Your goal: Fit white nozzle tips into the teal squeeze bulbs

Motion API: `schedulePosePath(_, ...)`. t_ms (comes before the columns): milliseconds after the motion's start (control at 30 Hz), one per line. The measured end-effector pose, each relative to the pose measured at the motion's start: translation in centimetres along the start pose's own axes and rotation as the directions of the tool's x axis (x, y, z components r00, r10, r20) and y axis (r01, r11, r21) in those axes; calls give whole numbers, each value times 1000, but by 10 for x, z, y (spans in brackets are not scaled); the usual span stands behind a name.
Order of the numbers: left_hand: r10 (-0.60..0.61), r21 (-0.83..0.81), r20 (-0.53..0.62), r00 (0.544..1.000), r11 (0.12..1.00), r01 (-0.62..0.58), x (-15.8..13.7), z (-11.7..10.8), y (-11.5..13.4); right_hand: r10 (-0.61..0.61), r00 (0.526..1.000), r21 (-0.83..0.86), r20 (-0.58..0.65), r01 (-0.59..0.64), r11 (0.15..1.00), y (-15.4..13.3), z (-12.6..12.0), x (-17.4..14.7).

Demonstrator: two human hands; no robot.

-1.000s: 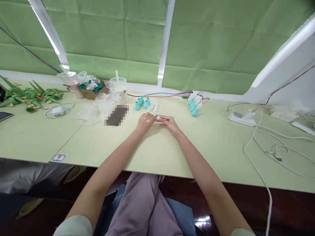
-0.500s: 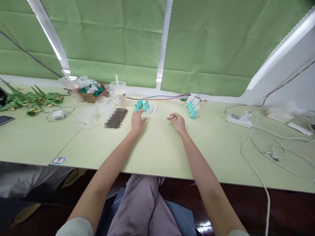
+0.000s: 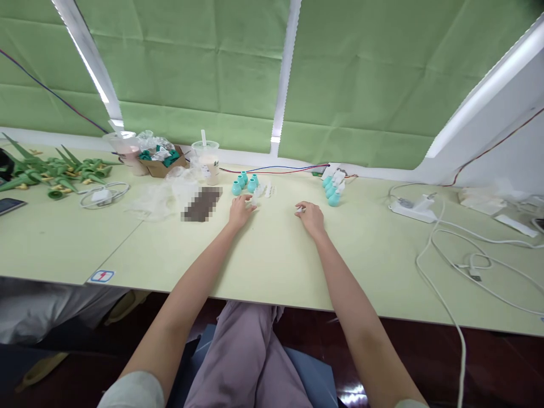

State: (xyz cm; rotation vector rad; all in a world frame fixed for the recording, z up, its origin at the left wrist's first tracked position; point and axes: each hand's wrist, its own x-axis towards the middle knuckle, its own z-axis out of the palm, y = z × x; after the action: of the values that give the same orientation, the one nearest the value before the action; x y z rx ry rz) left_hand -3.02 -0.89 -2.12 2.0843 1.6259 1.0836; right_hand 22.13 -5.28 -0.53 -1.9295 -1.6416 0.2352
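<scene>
My left hand (image 3: pixel 241 213) is curled on the table, with a small translucent white piece (image 3: pixel 254 200) between its thumb and fingers. Just beyond it stand several teal bulb-shaped pieces (image 3: pixel 237 188) with open tops. Beside these lie several small white plastic parts (image 3: pixel 268 191). My right hand (image 3: pixel 312 217) pinches a small white plastic part (image 3: pixel 300 209), partly covered by its fingers. Farther back on the right is a row of teal bulbs with white tops (image 3: pixel 334 198).
To the left lie a blurred dark flat object (image 3: pixel 202 204) and a crumpled clear bag (image 3: pixel 155 201). Drink cups (image 3: pixel 205 161), a cardboard box (image 3: pixel 164 168) and green plastic pieces (image 3: pixel 55 174) stand farther back. A power strip (image 3: pixel 412 209) with white cables (image 3: pixel 442 255) is at right.
My left hand has drawn back slightly from the teal bulbs, and a translucent white piece now shows at its fingertips. My right hand has moved a little right and nearer me.
</scene>
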Motion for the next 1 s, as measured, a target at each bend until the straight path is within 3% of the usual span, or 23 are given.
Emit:
schedulePosePath(233,5,23,26,1000,1000,-6,6,3,-1,61,997,82,48,-65,995,1,-7,0)
schedulePosePath(333,-5,42,19,1000,999,4,6,3,0,-19,997,62,-75,24,998,-7,-5,-3)
schedulePosePath(433,-6,4,32,999,1000,6,5,1,2,-175,964,-54,-203,167,984,-20,2,-4)
schedulePosePath(567,6,-193,47,999,981,3,2,-4,8,-287,951,-213,-113,259,942,-34,19,9)
schedulePosePath(667,-13,-381,36,999,924,26,2,-8,14,-251,967,-281,-35,231,931,-39,28,25)
schedulePosePath(767,-47,-534,98,994,840,93,3,-10,19,-186,982,-295,8,180,938,-42,31,38)
schedulePosePath(900,-68,-673,204,977,714,191,3,-10,24,-207,978,-291,16,203,935,-47,31,41)
schedulePosePath(1000,-55,-700,254,966,679,223,1,-11,27,-265,963,-249,-44,246,937,-54,26,32)
